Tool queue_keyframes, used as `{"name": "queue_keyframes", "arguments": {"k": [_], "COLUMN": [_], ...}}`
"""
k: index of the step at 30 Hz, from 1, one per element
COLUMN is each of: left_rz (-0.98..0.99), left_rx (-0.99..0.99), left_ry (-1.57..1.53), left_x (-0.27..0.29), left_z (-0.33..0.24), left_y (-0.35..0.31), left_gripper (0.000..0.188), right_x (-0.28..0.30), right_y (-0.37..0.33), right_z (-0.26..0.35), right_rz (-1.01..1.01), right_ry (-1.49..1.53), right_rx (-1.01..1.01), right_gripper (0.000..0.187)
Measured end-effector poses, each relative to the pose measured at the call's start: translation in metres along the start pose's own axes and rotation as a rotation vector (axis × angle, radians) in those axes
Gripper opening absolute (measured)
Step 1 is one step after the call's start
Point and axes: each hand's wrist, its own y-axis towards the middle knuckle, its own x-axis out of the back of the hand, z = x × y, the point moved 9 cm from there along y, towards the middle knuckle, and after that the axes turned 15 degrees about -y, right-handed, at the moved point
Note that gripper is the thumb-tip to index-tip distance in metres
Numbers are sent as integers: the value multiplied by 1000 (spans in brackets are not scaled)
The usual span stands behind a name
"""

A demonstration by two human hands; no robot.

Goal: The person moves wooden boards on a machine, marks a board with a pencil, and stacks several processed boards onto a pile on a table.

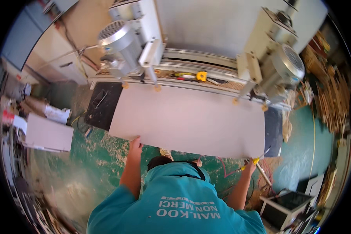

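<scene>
A wide pale panel point(191, 119) lies flat on the dark machine table point(273, 130), its far edge beneath two drilling heads. My left hand point(135, 143) is closed on the panel's near edge, toward its left corner, with the thumb on top. By the near right corner, my right hand point(249, 165) is closed around a yellow air blow gun point(256, 160) with a thin metal nozzle. A thin red hose point(224, 167) trails to the left of this hand. Whether the right fingers also touch the panel, I cannot tell.
Left and right motors point(119, 35) point(286, 64) overhang the panel. A yellow tape measure point(201, 76) lies on the rail behind it. Another pale panel point(49, 132) rests at left. Wood strips point(333, 101) are stacked at right, above a dark-topped box point(286, 206). Sawdust covers the green floor point(105, 156).
</scene>
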Motion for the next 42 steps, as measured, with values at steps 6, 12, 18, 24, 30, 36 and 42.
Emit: {"name": "queue_keyframes", "arguments": {"k": [6,12,18,24,30,36,42], "left_rz": [88,135,238,924,1048,871,732], "left_rx": [206,236,238,-100,-854,-1033,-923], "left_ry": [335,312,527,1612,1355,1199,1403], "left_x": [5,11,0,-114,-365,-565,-607], "left_z": [-1,-1,4,-21,20,65,115], "left_y": [10,24,9,-58,-69,-39,43], "left_gripper": [33,31,31,41,45,52,60], "right_x": [-15,-91,-195,-200,-93,60,131], "right_y": [-32,-108,-192,-211,-153,-129,-166], "right_z": [41,96,110,123,124,62,-5], "right_rz": [167,346,492,306,129,-75,-70], "right_ry": [-461,-773,-1352,-1438,-1183,-1124,-1007], "right_rx": [100,292,612,710,614,282,-15], "right_gripper": [19,25,44,47,42,38,41]}}
